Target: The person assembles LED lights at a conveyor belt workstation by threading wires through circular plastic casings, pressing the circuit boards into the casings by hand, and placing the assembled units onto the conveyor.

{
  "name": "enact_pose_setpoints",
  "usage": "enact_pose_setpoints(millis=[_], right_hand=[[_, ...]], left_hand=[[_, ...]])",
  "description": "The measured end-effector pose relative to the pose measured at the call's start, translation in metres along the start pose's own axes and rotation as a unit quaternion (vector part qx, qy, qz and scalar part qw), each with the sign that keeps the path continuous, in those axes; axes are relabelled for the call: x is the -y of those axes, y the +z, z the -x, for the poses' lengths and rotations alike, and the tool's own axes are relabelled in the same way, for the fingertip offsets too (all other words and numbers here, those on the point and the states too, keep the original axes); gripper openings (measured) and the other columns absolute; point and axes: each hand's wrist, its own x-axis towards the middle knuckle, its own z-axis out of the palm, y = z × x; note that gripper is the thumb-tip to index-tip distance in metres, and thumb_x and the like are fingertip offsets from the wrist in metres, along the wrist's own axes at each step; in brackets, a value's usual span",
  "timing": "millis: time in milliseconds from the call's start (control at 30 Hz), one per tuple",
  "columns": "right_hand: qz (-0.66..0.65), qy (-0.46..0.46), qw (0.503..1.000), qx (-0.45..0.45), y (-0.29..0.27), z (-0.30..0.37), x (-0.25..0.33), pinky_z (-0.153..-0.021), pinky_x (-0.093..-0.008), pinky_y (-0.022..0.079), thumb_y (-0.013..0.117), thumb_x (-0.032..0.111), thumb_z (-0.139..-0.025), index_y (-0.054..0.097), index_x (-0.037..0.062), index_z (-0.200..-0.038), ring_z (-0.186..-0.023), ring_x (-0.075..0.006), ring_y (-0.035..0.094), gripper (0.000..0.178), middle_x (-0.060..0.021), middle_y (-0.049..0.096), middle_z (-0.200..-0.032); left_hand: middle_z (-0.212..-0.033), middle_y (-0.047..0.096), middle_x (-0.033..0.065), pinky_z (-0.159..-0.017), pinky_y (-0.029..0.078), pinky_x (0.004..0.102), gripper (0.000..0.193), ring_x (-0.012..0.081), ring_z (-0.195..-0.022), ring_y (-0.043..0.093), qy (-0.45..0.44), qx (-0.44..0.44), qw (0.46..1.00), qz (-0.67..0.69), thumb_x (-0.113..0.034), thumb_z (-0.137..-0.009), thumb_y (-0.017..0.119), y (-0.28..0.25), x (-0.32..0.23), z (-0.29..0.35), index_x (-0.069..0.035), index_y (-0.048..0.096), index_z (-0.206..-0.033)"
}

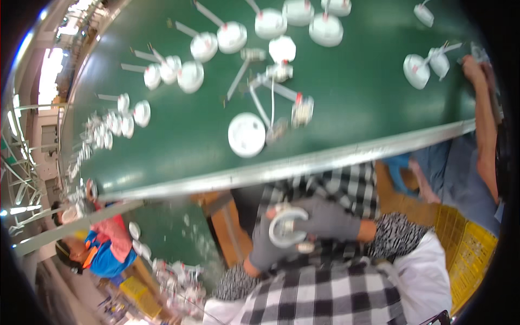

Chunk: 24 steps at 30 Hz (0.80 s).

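Over my lap, in front of the table edge, both hands in grey gloves are closed on a white round housing (281,227). Its raised rim surrounds a paler centre whose details are blurred. My left hand (264,246) grips it from the left and below. From the right, my right hand (333,218) reaches across with its fingers on the rim. A small pale round piece (305,247) shows just below the housing; whether it is attached I cannot tell. On the table ahead lies a white round cover (246,135), close to small white blocks (302,111) with strips.
The green table (179,141) has a metal edge (281,172) before me. White round units (232,37) with strips line its far side. A co-worker's arm (482,116) reaches in at right, beside a yellow crate (460,260). Another person (105,249) is at left, near piled white parts (179,284).
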Motion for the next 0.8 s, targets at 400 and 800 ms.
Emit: enact_pose_setpoints(millis=[400,800], right_hand=[[0.019,-0.018,0.998,-0.055,-0.015,0.025,0.073,-0.059,-0.0193,0.052,0.068,0.030,-0.088,0.065,0.0030,-0.117,-0.069,-0.0048,0.062,0.040,-0.0058,0.069,-0.095],[0.594,-0.288,0.457,-0.596,-0.209,0.067,0.096,-0.063,-0.0383,0.046,0.061,-0.001,-0.071,0.065,0.0115,-0.105,-0.074,-0.0294,0.056,0.037,-0.0100,0.052,-0.080]], left_hand=[[-0.099,0.060,0.0108,-0.077,0.052,0.0373,0.091,0.0258,-0.087,0.064,0.123,0.003,0.988,-0.092,-0.051,-0.052,0.088,-0.027,-0.060,-0.054,0.001,0.051,-0.118],[-0.101,0.057,0.0116,-0.086,0.044,0.0432,0.026,0.0329,-0.098,0.054,0.266,-0.228,0.884,-0.310,-0.023,-0.086,0.062,-0.088,-0.090,-0.172,-0.008,0.060,-0.108]])
